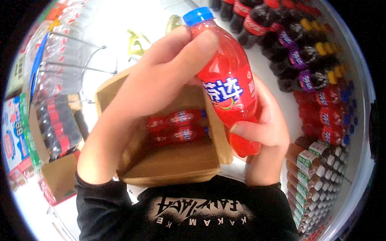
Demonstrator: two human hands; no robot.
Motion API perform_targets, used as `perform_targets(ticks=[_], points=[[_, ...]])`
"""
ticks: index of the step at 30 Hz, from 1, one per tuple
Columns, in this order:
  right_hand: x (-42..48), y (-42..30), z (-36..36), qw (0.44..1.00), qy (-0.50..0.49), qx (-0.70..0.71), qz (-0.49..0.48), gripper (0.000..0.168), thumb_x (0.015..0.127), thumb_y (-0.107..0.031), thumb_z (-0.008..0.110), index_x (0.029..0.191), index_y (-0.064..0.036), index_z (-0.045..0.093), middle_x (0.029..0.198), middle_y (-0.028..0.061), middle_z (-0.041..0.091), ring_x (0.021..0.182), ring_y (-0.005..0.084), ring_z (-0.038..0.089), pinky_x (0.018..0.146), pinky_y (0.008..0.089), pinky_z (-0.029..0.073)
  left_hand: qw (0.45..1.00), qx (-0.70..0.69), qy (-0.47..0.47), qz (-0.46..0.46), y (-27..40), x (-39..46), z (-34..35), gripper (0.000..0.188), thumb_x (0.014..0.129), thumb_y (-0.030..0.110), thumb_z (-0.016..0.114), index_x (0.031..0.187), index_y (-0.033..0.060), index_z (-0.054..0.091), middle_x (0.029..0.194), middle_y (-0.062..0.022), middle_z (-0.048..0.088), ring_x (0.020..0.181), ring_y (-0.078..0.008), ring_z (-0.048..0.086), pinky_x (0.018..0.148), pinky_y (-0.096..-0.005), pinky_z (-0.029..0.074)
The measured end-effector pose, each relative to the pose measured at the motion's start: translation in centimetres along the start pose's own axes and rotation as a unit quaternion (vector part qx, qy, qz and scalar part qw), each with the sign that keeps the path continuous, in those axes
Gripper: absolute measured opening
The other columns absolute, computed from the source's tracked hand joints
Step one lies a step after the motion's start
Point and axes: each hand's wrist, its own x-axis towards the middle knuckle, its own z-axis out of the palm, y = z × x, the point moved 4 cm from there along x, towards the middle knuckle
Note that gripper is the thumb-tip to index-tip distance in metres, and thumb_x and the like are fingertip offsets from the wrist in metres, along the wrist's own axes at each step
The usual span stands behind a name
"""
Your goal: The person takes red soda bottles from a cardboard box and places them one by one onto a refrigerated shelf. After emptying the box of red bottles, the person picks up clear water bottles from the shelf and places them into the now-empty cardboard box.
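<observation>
Tilted in front of me is a plastic bottle of red Fanta soda (232,87) with a blue cap, its label showing a watermelon slice. My left hand (169,66) grips it around the neck and shoulder, just below the cap. Lower down, my right hand (268,123) holds the bottle near its base, thumb across the front. Beneath both hands stands an open cardboard box (181,168). Two similar red soda bottles (184,134) lie on their sides inside it; my left forearm hides part of the box.
On the right, a shelf holds rows of cola bottles (256,21), purple-labelled bottles (297,58), more red soda bottles (325,117) and white-capped brown drinks (304,159). To the left are a wire rack (78,67), a pack of dark bottles (58,126) and another cardboard box (58,177).
</observation>
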Motion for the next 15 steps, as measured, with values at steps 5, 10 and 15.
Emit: perform_targets(ticks=[5,10,15], points=[[-2.3,0.7,-5.1,0.995,0.033,0.085,-0.048,0.113,0.051,-0.009,0.092,0.149,0.006,0.036,0.139,0.0132,0.057,0.127,0.0246,0.056,0.111,0.0384,0.04,0.864,0.485,-0.076,0.112,0.0,0.9,-3.4,0.05,0.093,0.027,0.07,0.131,-0.0012,0.053,0.123,-0.014,0.063,0.114,-0.0288,0.061,0.1,-0.0381,0.047],[-7.5,-0.2,-10.0,0.973,0.196,-0.049,-0.111,0.112,0.047,-0.016,0.097,0.142,0.006,0.042,0.127,0.0195,0.063,0.106,0.0299,0.068,0.093,0.0418,0.055,0.739,0.665,-0.061,0.095,-2.3,0.3,-6.7,0.059,0.084,0.025,0.075,0.134,0.0043,0.051,0.124,-0.0205,0.061,0.114,-0.0425,0.058,0.097,-0.0451,0.049],[-10.9,0.3,-13.7,0.879,0.396,-0.143,-0.225,0.088,0.068,-0.009,0.088,0.142,0.0,0.04,0.128,0.0181,0.062,0.101,0.0288,0.068,0.087,0.0423,0.058,0.757,0.65,-0.037,0.057,-3.3,0.7,-6.9,0.057,0.085,0.023,0.074,0.136,0.0088,0.051,0.119,-0.0207,0.065,0.11,-0.0426,0.062,0.092,-0.046,0.051]])
